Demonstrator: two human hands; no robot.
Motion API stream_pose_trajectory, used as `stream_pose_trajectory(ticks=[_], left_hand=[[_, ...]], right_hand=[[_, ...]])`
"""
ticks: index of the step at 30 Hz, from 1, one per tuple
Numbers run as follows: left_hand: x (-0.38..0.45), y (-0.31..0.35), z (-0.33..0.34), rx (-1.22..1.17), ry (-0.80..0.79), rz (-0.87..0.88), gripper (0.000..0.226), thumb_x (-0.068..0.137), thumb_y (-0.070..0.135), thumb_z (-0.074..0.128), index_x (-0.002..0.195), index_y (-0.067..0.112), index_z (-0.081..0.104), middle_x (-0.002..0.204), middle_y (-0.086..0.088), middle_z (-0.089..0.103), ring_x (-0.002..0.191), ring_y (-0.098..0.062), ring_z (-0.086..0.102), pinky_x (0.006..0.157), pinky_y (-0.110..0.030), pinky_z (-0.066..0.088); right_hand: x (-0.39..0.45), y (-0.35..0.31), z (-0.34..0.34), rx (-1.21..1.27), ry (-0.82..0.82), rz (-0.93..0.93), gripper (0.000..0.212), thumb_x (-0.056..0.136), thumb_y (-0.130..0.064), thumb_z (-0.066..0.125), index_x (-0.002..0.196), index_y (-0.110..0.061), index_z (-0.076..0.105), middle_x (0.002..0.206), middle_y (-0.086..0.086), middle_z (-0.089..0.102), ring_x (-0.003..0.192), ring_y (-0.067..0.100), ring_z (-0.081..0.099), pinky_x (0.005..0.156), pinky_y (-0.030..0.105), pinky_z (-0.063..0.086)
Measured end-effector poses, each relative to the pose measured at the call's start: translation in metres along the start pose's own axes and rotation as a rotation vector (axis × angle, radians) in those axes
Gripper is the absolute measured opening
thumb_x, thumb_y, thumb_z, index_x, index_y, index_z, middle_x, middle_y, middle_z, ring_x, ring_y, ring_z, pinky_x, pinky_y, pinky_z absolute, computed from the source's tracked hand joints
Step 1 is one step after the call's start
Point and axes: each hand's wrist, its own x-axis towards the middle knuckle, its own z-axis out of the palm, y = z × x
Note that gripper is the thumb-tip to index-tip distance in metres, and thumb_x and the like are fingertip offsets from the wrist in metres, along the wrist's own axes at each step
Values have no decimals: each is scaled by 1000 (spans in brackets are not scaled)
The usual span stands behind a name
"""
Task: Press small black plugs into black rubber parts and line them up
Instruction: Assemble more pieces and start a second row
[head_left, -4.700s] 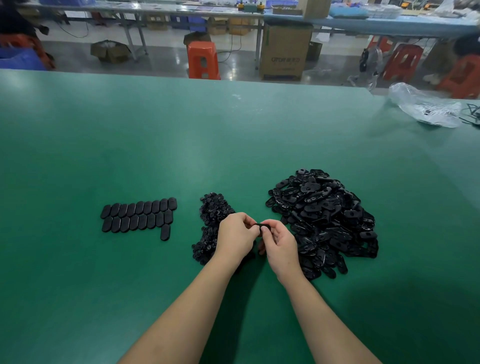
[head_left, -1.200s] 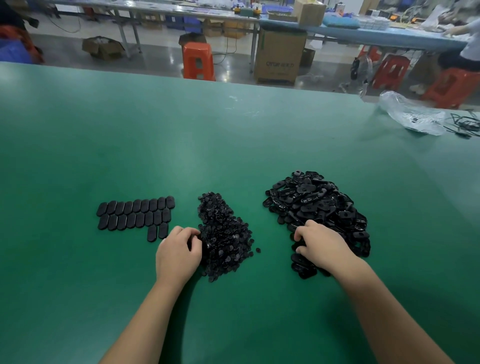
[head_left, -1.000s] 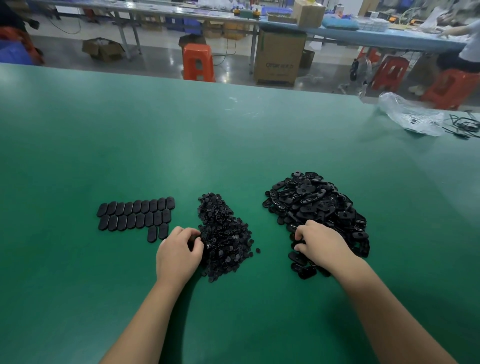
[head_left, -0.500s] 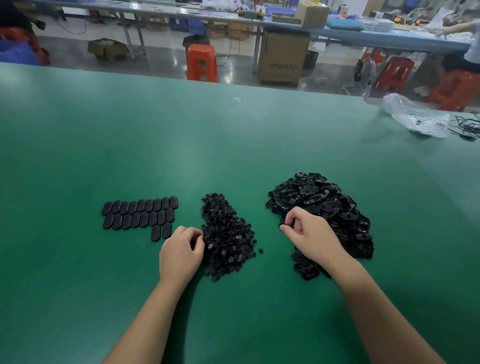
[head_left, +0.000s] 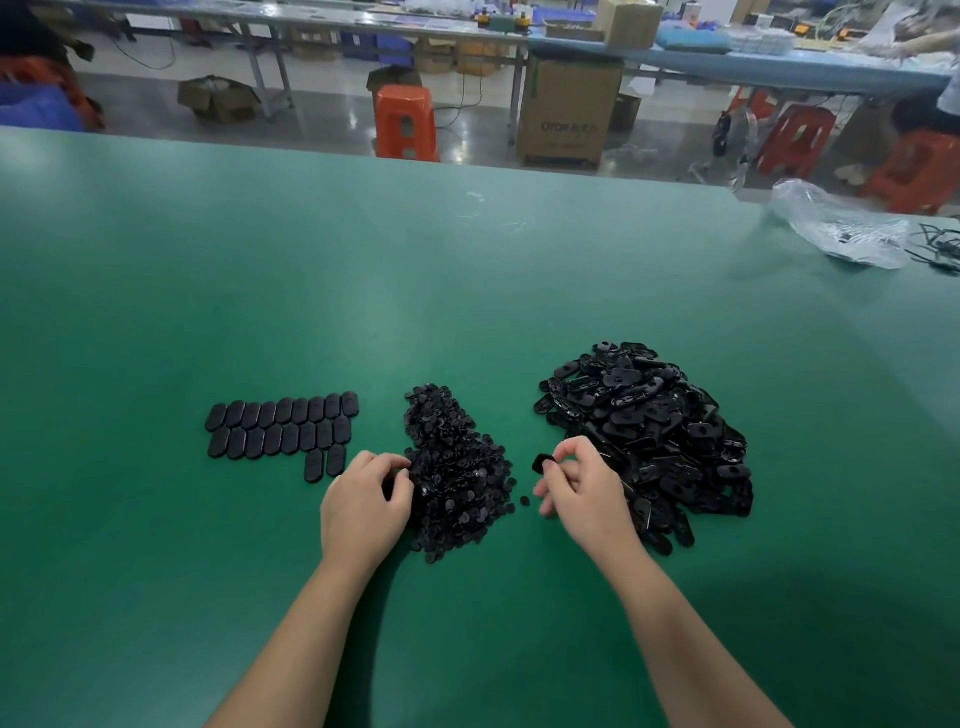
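Note:
A heap of small black plugs (head_left: 452, 467) lies in the middle of the green table (head_left: 363, 291). Right of it is a bigger pile of black oval rubber parts (head_left: 654, 421). Finished parts (head_left: 283, 428) lie in neat rows at the left, with two more below the rows. My left hand (head_left: 366, 506) has its fingers curled at the left edge of the plug heap; what they pinch is hidden. My right hand (head_left: 582, 486) pinches one black rubber part (head_left: 543, 463) between the two piles. A single plug (head_left: 524, 501) lies loose beneath it.
A crumpled clear plastic bag (head_left: 841, 228) and black cables (head_left: 940, 247) lie at the table's far right. Beyond the far edge are orange stools (head_left: 405, 122), a cardboard box (head_left: 569, 111) and other benches.
My right hand has lifted one rubber part out of the big pile and carried it left toward the plug heap. My left hand has stayed at the plug heap's edge.

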Motion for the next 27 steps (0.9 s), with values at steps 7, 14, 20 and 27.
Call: stream_pose_trajectory(ticks=[7, 14, 20, 27], left_hand=[[1, 0, 0, 7, -6, -12, 15, 95, 27, 59, 100, 31, 72, 90, 16, 58, 64, -6, 52, 55, -24, 34], [1, 0, 1, 19, 0, -18, 15, 95, 26, 59, 100, 31, 72, 88, 18, 56, 62, -3, 50, 54, -21, 32], [1, -1, 2, 26, 6, -11, 16, 95, 25, 59, 101, 30, 73, 89, 17, 58, 63, -5, 51, 54, -22, 33], [1, 3, 3, 58, -3, -5, 38, 98, 24, 52, 131, 40, 62, 82, 12, 48, 67, -11, 51, 57, -29, 36]], right_hand=[[1, 7, 5, 241, 89, 76, 19, 96, 0, 43, 95, -15, 55, 67, 10, 70, 57, 18, 61, 58, 29, 53], [3, 9, 13, 418, 125, 70, 20, 101, 0, 42, 90, -5, 58, 88, 15, 76, 79, 29, 76, 74, 33, 63], [11, 11, 18, 252, 123, 4, 15, 99, -7, 61, 107, -20, 58, 89, 0, 76, 83, 14, 76, 83, 32, 60], [17, 20, -2, 54, 134, -11, 33, 101, -9, 58, 120, -35, 63, 84, -10, 76, 85, -2, 72, 72, 14, 57]])
